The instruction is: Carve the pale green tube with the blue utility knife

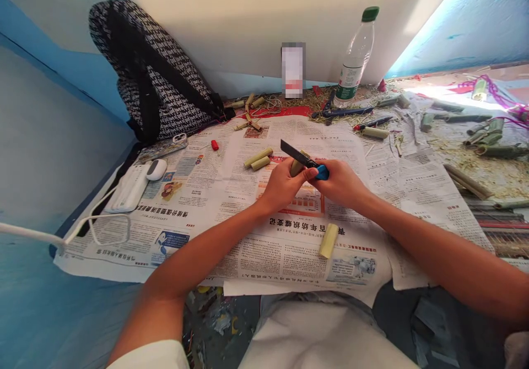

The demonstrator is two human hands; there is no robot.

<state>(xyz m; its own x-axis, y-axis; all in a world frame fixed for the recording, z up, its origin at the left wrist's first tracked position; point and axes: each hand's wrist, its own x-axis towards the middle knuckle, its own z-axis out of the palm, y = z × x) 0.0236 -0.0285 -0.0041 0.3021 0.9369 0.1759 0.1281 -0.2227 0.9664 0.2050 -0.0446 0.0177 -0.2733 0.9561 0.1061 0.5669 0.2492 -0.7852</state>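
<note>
My left hand [283, 184] is curled around a short pale-green cut bamboo segment [296, 166], fingers wrapped under it and thumb pressed up near the blade, so only its upper end shows above my knuckles. My right hand [341, 184] is closed tight on the blue handle of a utility knife with a dark flat blade [298, 155]; the blade angles up and to the left, lying across the top of the segment. Both hands meet over the middle of the spread sheets of printed newspaper [198, 204] covering the floor in front of me. Just beyond my left hand lie two more pale-green bamboo pieces side by side [258, 158], and nearer to me, below my right wrist, a single yellowish-green bamboo piece [328, 240] rests on the paper. Further back, a clear plastic water bottle with a green cap [355, 60] stands against the wall, and a black-and-white patterned bag [152, 77] leans in the left corner.
</note>
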